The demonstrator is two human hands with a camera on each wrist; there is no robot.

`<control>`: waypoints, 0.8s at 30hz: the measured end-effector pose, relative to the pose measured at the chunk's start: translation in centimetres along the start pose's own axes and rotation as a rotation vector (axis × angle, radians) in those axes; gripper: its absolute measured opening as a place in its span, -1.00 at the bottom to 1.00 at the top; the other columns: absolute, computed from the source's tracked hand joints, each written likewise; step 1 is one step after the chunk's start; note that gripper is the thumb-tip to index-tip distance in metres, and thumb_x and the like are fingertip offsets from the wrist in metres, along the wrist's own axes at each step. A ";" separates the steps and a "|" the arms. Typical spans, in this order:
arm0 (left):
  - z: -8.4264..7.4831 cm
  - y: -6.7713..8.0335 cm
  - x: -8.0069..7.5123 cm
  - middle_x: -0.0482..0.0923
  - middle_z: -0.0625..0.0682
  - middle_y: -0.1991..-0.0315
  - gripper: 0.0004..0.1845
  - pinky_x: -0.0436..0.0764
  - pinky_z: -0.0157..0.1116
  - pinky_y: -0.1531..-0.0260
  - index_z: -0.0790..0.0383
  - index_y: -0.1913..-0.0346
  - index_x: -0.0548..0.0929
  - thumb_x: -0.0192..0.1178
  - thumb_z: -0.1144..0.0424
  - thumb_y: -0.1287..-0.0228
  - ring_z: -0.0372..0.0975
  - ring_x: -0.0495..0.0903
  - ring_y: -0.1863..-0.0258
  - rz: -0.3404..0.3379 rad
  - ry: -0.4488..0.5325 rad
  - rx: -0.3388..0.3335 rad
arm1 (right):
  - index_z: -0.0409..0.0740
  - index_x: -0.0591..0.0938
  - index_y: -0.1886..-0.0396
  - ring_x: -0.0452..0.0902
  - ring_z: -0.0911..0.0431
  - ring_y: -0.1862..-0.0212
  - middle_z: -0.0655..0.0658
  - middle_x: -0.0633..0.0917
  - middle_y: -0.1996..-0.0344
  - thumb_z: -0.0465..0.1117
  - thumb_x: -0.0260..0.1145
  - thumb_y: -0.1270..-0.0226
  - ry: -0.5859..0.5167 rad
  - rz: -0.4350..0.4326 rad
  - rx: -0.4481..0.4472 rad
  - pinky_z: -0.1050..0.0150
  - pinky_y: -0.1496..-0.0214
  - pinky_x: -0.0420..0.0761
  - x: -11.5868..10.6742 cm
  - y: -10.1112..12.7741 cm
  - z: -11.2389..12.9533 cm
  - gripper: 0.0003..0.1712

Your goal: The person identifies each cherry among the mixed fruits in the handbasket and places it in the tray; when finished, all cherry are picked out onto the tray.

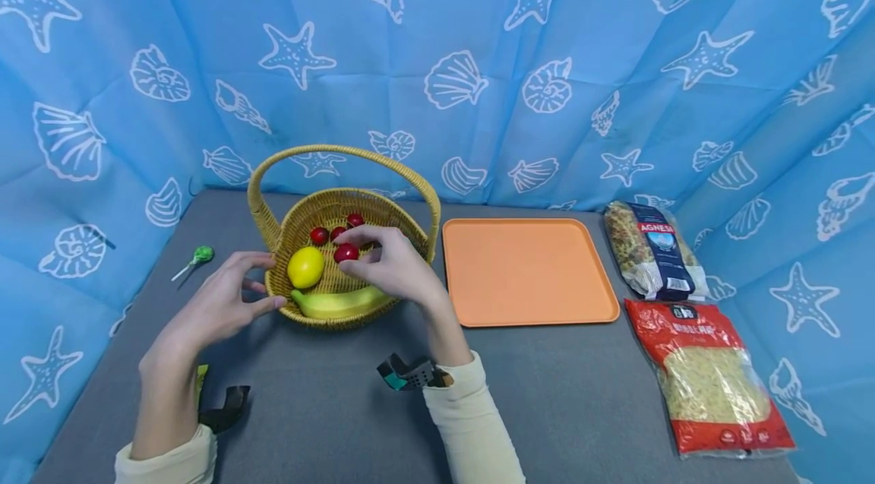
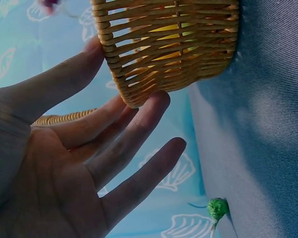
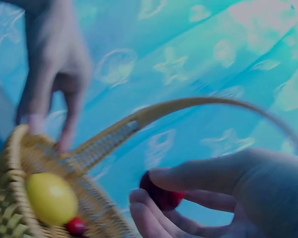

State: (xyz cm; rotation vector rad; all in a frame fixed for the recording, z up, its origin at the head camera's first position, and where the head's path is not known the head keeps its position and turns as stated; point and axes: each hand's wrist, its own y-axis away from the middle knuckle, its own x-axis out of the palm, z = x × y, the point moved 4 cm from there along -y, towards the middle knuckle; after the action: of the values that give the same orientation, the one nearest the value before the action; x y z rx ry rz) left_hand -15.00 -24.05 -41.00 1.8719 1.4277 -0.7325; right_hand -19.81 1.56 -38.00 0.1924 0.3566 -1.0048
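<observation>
A woven basket with a tall handle stands on the grey table. In it lie a yellow lemon, a banana along the near side, and three dark red cherries. My right hand is over the basket, pinching another cherry between thumb and fingers. At the basket's left end, my left hand holds the rim, thumb toward the near side and fingers farther back. The left wrist view shows the little finger stretched away from the weave.
An orange tray lies to the right of the basket. Beyond it are a dark-labelled pasta bag and a red bag. A green lollipop lies left of the basket. Blue shell-patterned curtain surrounds the table.
</observation>
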 end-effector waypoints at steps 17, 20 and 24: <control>0.3 -0.1 0.0 0.28 0.43 -0.53 -0.23 0.77 0.19 -0.09 0.47 -0.51 0.40 0.48 0.13 -0.44 0.27 0.65 -0.21 -0.004 0.000 -0.001 | -0.39 0.65 -0.18 0.76 0.13 0.14 -0.29 0.70 -0.07 -0.51 0.45 -0.36 -0.170 -0.373 -0.348 0.32 0.05 0.84 -9.8 8.7 2.0 -0.59; 0.2 -0.1 0.1 0.27 0.43 -0.54 -0.24 0.77 0.20 -0.10 0.47 -0.51 0.41 0.47 0.13 -0.45 0.27 0.65 -0.21 -0.002 0.001 0.000 | -0.43 0.64 -0.21 0.76 0.13 0.08 -0.30 0.67 -0.12 -0.51 0.47 -0.35 -0.128 -0.532 -0.309 0.39 -0.01 0.82 -11.1 8.4 -0.3 -0.55; 0.2 -0.1 0.1 0.27 0.43 -0.54 -0.25 0.75 0.21 -0.11 0.47 -0.50 0.42 0.46 0.13 -0.46 0.26 0.66 -0.20 -0.003 -0.006 0.003 | -0.43 0.66 -0.22 0.77 -0.07 0.02 -0.35 0.58 -0.18 -0.49 0.48 -0.37 -0.059 -0.662 -0.193 0.51 -0.05 0.77 -12.0 7.2 -4.5 -0.56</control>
State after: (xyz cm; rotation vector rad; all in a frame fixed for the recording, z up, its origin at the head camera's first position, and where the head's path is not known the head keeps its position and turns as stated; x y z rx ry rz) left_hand -15.12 -24.11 -41.23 1.8686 1.4268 -0.7423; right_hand -20.44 16.29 -37.66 -0.1434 0.4739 -1.6133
